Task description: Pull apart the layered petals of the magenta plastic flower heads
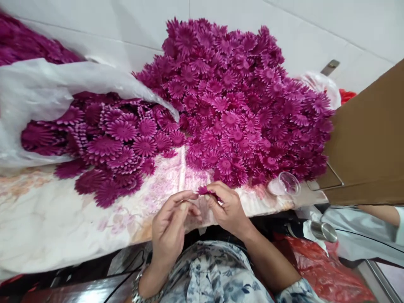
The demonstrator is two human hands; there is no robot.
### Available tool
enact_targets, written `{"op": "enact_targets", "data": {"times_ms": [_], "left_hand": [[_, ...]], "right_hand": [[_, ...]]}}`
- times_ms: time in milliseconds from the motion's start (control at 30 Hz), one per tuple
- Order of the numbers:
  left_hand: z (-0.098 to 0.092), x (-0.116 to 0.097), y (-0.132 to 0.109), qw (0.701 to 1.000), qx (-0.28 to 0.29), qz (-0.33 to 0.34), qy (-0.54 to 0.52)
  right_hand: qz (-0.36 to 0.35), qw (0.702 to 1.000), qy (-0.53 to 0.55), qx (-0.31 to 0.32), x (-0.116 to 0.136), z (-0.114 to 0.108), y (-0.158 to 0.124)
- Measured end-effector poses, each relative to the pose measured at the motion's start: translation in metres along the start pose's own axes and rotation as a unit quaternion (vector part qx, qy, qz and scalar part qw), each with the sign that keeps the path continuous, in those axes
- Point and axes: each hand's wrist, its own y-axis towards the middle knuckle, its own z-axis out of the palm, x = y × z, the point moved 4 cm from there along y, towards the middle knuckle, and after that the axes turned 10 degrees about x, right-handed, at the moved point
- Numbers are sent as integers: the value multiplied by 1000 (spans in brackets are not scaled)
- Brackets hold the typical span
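A small magenta artificial flower (202, 190) is pinched between the thumb and fingers of my right hand (229, 208), just above the front edge of the table. My left hand (172, 223) is close beside it, its index fingertip at the flower's left edge. The left thumb and fingers are drawn together, and whatever lies between them is too small to make out. Behind both hands rises a large heap of loose magenta artificial flowers (233, 105). Stacked flower layers (123, 130) spill from a white plastic bag (34, 88) on the left.
A patterned cloth (126, 219) covers the table. Clear plastic cups (288, 184) stand near the right front edge, beside a brown cardboard box (366, 143). A white wall (94, 25) runs behind. Red plastic (328, 269) lies below right, near another person's arm (380, 213).
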Motion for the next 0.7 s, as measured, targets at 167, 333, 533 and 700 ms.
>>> {"op": "enact_targets", "data": {"times_ms": [167,333,533,700], "left_hand": [[-4,-4,1,999,2,17,43],[-8,4,-2,998,14,0,55],[-28,-3,-3,993,-35,47,98],[-45,-14,-4,965,-92,84,232]], "right_hand": [[-55,977,-186,-92,-5,-67,43],[73,861,-457,-209,-24,-134,68],[-44,910,-388,-137,-9,-77,61],[-103,947,-280,119,8,9,82]]}}
